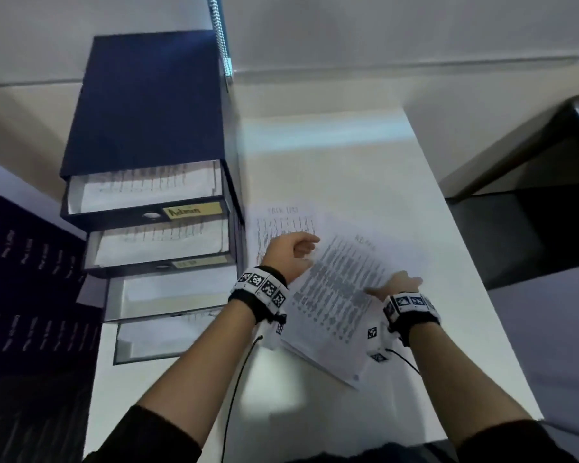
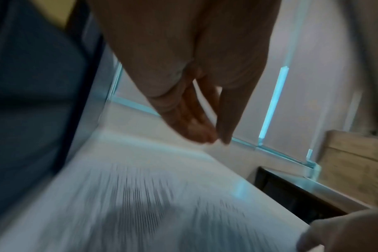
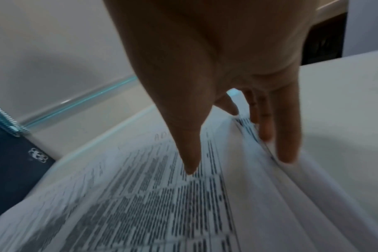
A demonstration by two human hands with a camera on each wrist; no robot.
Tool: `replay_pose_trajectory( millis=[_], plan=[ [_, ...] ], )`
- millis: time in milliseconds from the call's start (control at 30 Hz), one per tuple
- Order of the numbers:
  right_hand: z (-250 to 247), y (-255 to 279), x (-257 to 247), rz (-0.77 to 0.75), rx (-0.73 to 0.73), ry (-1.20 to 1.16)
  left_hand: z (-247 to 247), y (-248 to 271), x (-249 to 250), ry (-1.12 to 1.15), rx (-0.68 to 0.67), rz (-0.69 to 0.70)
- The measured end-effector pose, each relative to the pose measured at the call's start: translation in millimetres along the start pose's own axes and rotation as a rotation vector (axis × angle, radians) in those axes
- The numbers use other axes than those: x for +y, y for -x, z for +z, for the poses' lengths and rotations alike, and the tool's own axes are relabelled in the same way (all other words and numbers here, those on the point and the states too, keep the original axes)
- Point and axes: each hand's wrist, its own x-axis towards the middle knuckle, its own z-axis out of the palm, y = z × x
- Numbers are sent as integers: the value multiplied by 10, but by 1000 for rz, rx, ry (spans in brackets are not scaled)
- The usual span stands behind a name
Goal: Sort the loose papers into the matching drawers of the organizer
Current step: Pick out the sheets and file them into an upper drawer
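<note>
A: Why is the dark blue organizer (image 1: 141, 105) at upper left standing with its four drawers pulled out?

B: So sheets drop straight in; the "Admin" drawer (image 1: 147, 208) is waiting

A: And the paper stack (image 1: 335, 295) at centre?

B: The right hand (image 1: 402, 285) is pinching its top sheet's edge, thumb above, fingers beneath, to peel it off; the left hand (image 1: 290, 253) is hovering, fingers slack

My attire: black sleeves (image 1: 154, 432) pushed above bare forearms; black wristbands (image 1: 259, 297) carrying white blocks printed with square black-and-white markers; thin black cable (image 1: 234, 396) trailing from each wrist.
</note>
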Motion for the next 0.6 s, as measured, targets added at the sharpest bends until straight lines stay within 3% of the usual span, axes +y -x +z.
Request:
replay_pose_trajectory(
  millis=[100, 167, 367, 600],
  plan=[
    [64, -4, 29, -9, 4, -305, 362, -101, -359, -85, 46, -311],
    [105, -7, 48, -102, 20, -335, 532, -139, -478, -82, 93, -397],
    [335, 11, 93, -507, 250, -219, 692, -130, -548, -26, 221, -414],
    [466, -46, 341, -773, 224, -327, 739, -130, -654, -128, 138, -384]
  ],
)
